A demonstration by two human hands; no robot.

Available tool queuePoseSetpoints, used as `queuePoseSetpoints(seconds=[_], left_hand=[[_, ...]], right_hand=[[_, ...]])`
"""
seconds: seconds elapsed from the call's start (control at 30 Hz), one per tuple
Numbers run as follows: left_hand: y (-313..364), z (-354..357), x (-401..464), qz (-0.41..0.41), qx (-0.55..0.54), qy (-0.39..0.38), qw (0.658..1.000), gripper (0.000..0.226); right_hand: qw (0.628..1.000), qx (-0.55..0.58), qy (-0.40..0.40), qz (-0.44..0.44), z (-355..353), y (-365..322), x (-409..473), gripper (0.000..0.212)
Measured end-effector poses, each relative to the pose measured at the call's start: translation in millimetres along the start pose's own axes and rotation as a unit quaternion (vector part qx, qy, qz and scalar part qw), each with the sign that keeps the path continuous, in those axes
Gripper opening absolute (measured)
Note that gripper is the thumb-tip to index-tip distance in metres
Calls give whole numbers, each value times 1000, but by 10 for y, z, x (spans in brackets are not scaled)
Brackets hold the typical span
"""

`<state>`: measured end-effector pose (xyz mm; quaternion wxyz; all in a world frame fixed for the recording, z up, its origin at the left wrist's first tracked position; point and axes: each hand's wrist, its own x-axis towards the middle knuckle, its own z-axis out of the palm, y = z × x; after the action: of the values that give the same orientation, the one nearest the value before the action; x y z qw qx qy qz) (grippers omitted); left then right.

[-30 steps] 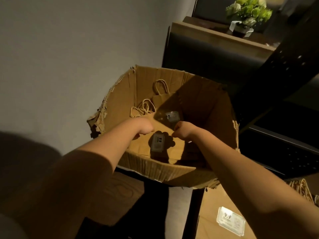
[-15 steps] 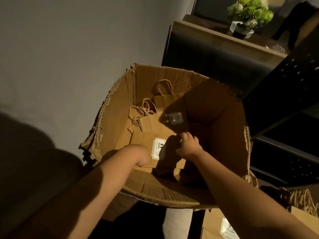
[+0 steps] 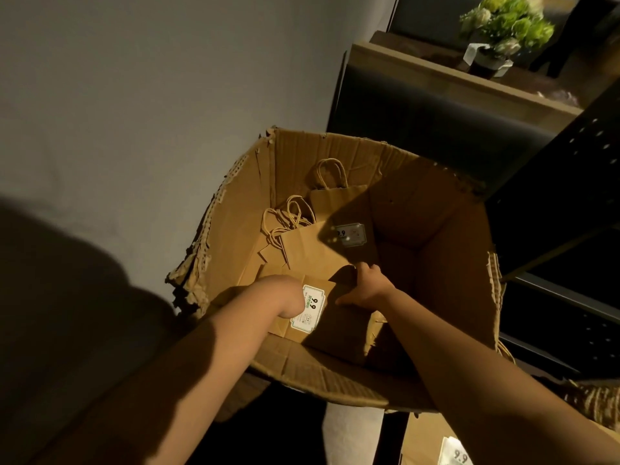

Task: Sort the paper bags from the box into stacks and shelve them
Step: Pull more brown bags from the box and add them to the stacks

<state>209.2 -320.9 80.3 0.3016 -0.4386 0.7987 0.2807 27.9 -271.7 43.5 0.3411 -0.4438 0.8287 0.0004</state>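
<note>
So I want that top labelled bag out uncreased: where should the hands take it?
Probably by its two side edges, from above: the top bag lies flat in the box, label up. The right hand grips its far-right edge; the left hand is mostly hidden.

"9.9" on bag label [image 3: 309,308] and lower label [image 3: 458,455].

Both bare forearms extend forward and downward from the lower edge of the view, converging toward the centre. The left hand [image 3: 291,298] is bent downward at the wrist, its fingers hidden from view. The right hand [image 3: 365,286] lies with its back upward, fingers curled forward over an edge and thumb spread to the left. The two hands are near but apart.
</note>
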Motion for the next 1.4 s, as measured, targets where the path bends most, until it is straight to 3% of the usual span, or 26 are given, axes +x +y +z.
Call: queuePoseSetpoints(seconds=[0.13, 0.27, 0.37, 0.6, 0.8, 0.93, 1.0, 1.1, 1.17, 1.23, 1.27, 1.33, 1.37, 1.4], left_hand=[[-2, -14, 27, -3, -6, -3, 1000, 35], [1, -36, 60, -2, -7, -2, 1000, 33], [0, -55, 90, -4, -8, 2, 1000, 31], [-29, -101, 92, -3, -17, 2, 1000, 27], [-13, -239, 2, 8, 18, -6, 1000, 31], [34, -360, -153, 2, 40, -51, 998, 35], [39, -422, -212, -20, 5, -72, 997, 44], [5, -511, -336, -44, -45, -77, 995, 67], [-10, -532, -421, -33, -109, -29, 993, 84], [30, -555, -496, 5, -307, 37, 951, 98], [61, -567, -514, 35, -431, 74, 899, 95], [140, -580, -511, 83, -621, 146, 766, 61], [180, -575, -506, 100, -672, 181, 711, 37], [222, -568, -530, 114, -694, 212, 679, 20]], right_hand=[[999, 49, -5, 17, -11, -10, 26, 105], [994, 102, -25, 23, -40, -4, 62, 100], [994, 96, -43, 2, -57, -13, 61, 87], [998, 30, -26, -55, -161, -70, -41, 34], [994, 9, -36, -101, -424, -74, -232, 29], [985, 100, -5, -141, -610, 15, -399, 7], [973, 162, 28, -164, -715, 53, -518, 7], [932, 307, 46, -189, -878, 103, -701, 11], [890, 405, 56, -202, -959, 131, -806, 15], [850, 477, 54, -215, -1013, 137, -881, 18], [836, 502, 48, -216, -1022, 126, -911, 19], [821, 529, 37, -213, -1009, 90, -943, 19], [817, 537, 34, -209, -987, 73, -949, 20], [812, 546, 35, -201, -956, 56, -949, 19]])
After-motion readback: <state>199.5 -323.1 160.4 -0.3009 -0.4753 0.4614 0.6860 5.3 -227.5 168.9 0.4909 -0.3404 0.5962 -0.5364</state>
